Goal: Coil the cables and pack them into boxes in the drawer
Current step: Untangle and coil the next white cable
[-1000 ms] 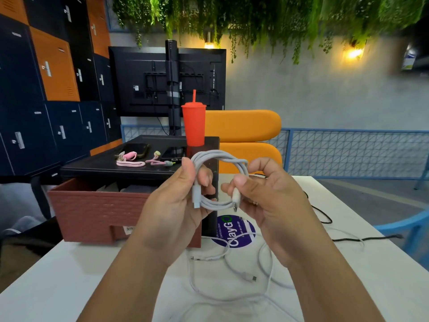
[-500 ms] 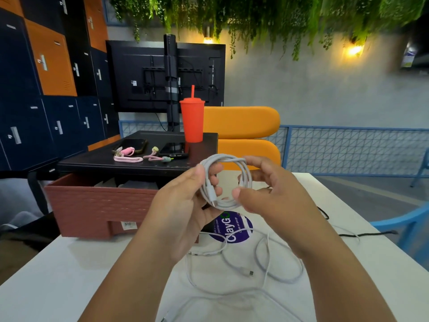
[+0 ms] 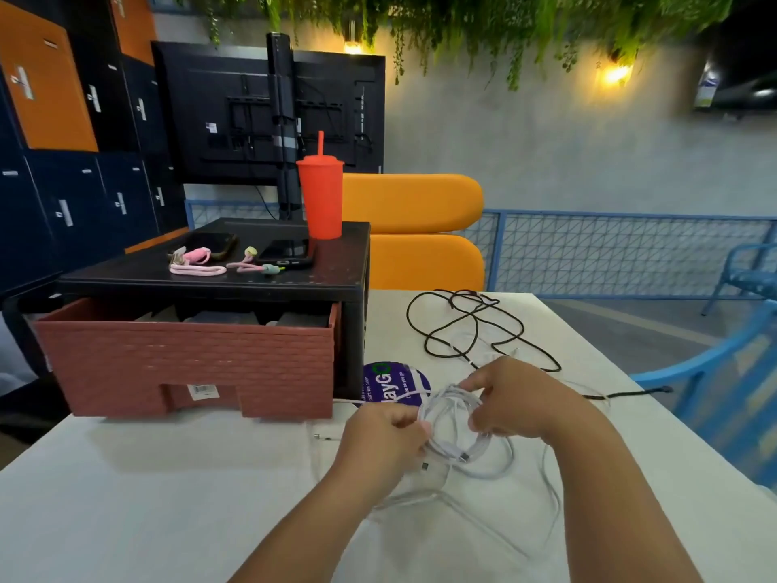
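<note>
Head view: the left hand [image 3: 380, 435] pinches the left side of the white cable coil [image 3: 450, 450] and the right hand [image 3: 517, 401] curls its fingers round the right side, holding it just above the middle of the tabletop [image 3: 168, 498], near the open red drawer [image 3: 185, 359] by the far left corner. Coiling looks nearly done, though loose white strands [image 3: 504, 464] beneath may belong to it. Next, I judge, the coil must be carried left into a box in the drawer without springing open; the black cable [image 3: 462, 326] near the far edge lies uncoiled.

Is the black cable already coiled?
No, the black cable sprawls in loose loops on the table; the left hand and right hand hold the white cable.
</note>
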`<state>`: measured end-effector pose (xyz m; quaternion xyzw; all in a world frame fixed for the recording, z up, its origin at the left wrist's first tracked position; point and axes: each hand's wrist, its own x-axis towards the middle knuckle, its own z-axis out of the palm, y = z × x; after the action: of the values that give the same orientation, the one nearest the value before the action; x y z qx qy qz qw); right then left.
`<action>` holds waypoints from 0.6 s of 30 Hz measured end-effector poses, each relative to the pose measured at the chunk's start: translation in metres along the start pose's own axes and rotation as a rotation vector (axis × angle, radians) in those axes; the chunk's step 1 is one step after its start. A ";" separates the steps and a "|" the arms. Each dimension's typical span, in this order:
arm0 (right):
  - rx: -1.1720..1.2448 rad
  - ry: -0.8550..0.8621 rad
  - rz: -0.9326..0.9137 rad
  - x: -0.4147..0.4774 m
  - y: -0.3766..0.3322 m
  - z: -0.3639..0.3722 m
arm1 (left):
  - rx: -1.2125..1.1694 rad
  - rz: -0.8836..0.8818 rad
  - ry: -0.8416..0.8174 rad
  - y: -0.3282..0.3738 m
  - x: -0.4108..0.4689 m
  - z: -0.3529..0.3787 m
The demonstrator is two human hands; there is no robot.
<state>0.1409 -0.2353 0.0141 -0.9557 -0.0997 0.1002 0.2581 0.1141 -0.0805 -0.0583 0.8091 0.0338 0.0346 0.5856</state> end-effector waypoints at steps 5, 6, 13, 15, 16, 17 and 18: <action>0.002 -0.124 0.094 0.008 0.018 0.007 | 0.035 -0.029 0.017 -0.015 -0.002 0.018; 0.004 -0.150 0.115 0.007 0.022 0.006 | 0.062 -0.015 0.015 -0.017 -0.004 0.020; -0.107 -0.398 0.230 0.008 0.041 0.006 | 0.425 0.174 -0.085 -0.016 -0.021 0.034; -0.123 -0.425 0.240 0.008 0.042 0.007 | 0.446 0.198 -0.096 -0.014 -0.023 0.035; -0.123 -0.429 0.244 0.008 0.043 0.007 | 0.443 0.201 -0.096 -0.013 -0.023 0.034; -0.121 -0.431 0.248 0.009 0.044 0.007 | 0.442 0.208 -0.095 -0.014 -0.022 0.034; -0.124 -0.432 0.252 0.009 0.044 0.008 | 0.446 0.219 -0.099 -0.015 -0.021 0.034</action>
<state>0.1536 -0.2668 -0.0160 -0.9311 -0.0386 0.3269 0.1572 0.0960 -0.1099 -0.0831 0.9178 -0.0760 0.0498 0.3865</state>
